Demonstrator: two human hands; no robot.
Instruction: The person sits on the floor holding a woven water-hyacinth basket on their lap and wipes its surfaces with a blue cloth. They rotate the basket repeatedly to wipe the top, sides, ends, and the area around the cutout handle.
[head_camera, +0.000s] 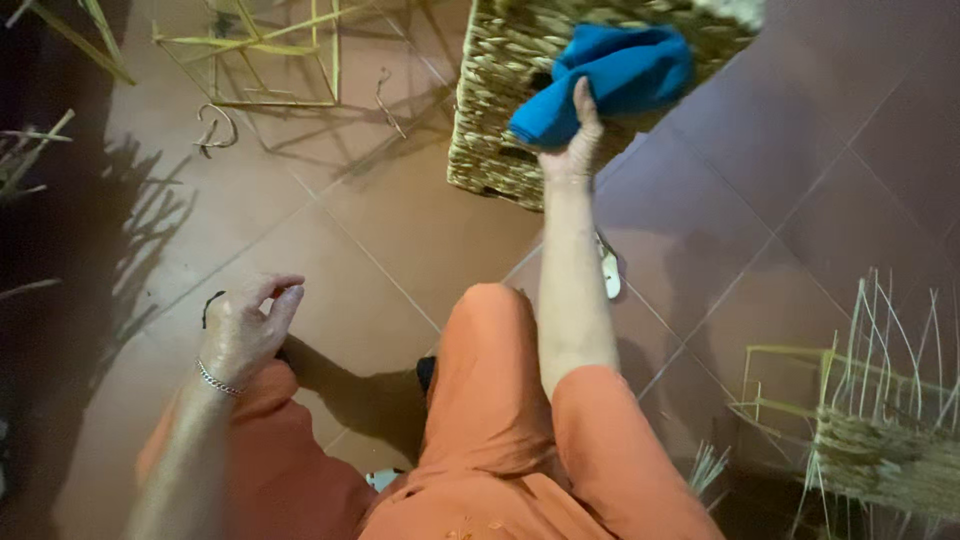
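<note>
One soft blue cloth (610, 75) in right hand (572, 150), apparently against coarse woven basket (490, 110).

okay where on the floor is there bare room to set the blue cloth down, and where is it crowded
Bare tiles lie between the woven basket, the left hand and the orange-clad knee, and right of the right hand holding the blue cloth. Crowded: the stick frame at the top left and the half-woven piece at the lower right.

Orange clothing (520, 440), bare forearms, silver chain bracelet (217, 381) on left wrist.
</note>
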